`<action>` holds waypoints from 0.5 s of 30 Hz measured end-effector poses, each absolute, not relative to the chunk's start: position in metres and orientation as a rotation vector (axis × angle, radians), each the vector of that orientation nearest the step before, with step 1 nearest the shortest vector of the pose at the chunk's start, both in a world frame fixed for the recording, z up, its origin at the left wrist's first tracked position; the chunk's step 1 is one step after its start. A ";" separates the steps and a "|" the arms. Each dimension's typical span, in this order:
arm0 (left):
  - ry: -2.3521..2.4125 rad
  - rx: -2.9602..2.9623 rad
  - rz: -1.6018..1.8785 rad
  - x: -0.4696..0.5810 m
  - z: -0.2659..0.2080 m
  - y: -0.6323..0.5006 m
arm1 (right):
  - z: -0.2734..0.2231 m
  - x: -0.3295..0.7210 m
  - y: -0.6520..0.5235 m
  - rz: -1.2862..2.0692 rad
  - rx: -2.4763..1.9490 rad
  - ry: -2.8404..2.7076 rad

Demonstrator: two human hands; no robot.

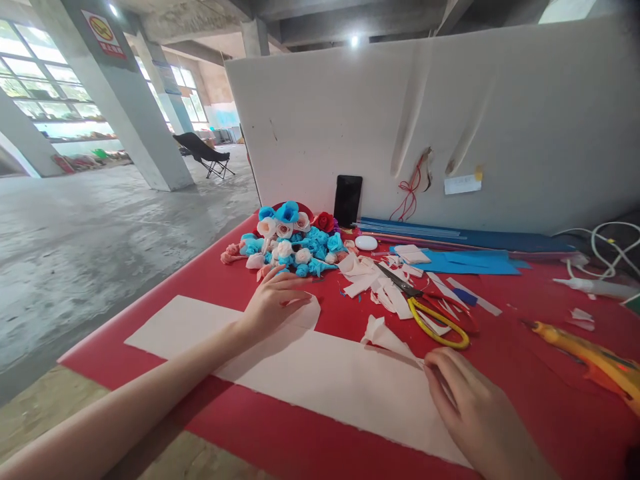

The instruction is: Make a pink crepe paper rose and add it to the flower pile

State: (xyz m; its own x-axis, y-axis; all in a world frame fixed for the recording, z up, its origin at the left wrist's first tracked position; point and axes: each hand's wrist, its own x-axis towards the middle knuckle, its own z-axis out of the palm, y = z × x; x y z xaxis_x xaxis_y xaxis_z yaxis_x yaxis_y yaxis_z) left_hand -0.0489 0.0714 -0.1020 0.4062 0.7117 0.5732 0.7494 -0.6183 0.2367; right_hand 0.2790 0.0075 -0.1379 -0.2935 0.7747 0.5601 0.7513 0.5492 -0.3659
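My left hand (273, 303) reaches over a pale pink paper sheet, fingers stretched out and apart, near the pile of paper flowers (285, 250). Beneath its fingers lies a cut paper piece (307, 317) with a rounded edge. My right hand (467, 397) is closed in a pinch on the twisted tail of a pale pink crepe paper piece (387, 337), whose wider ruffled end points away to the left. A long strip of pale pink paper (340, 380) runs under both hands across the red table (240, 427).
Yellow-and-red-handled scissors (437, 322) rest by paper scraps (377, 283). A yellow glue gun (590, 353) lies at right. Blue paper (470, 261), a white oval case (367, 243) and a phone (349, 200) sit near the white panel (320, 127). White cable (600, 250) coils at far right.
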 end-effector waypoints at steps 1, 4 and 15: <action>-1.338 -2.583 -1.028 -0.049 -0.102 0.072 | -0.137 0.280 0.007 0.135 -1.260 -2.033; -1.358 -2.582 -1.115 -0.049 -0.100 0.073 | -0.132 0.281 0.005 0.473 -1.367 -1.876; -1.946 -2.524 -1.873 0.015 -0.026 0.040 | -0.090 0.258 -0.001 1.445 -1.201 -0.973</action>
